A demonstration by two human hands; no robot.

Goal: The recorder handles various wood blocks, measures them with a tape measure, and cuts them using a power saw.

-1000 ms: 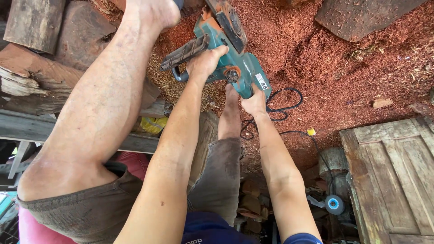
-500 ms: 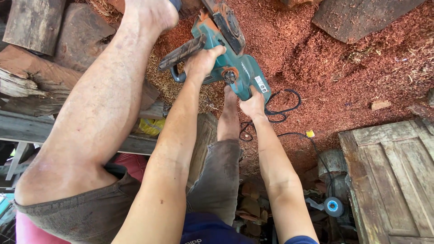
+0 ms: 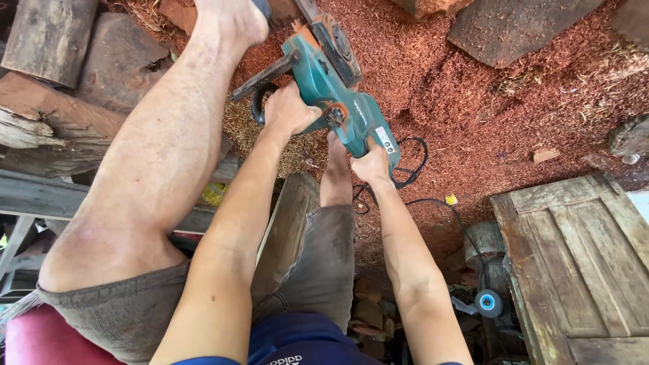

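Closest to the camera are brown shorts (image 3: 122, 311) and 2 bare arms reaching away. The right hand (image 3: 370, 164) is wrapped tight around the back handle of a green saw (image 3: 331, 84). The left hand (image 3: 289, 110) is closed around the black front handle (image 3: 260, 101). The saw is out in front, held above red sawdust (image 3: 473, 101) that covers the ground. A black cord (image 3: 414, 159) curls on the sawdust just past the right hand. The left leg stretches out, with the foot (image 3: 233, 20) up beside the saw. An old wooden door (image 3: 574, 257) lies at the right. Logs (image 3: 54, 61) are at the far left.
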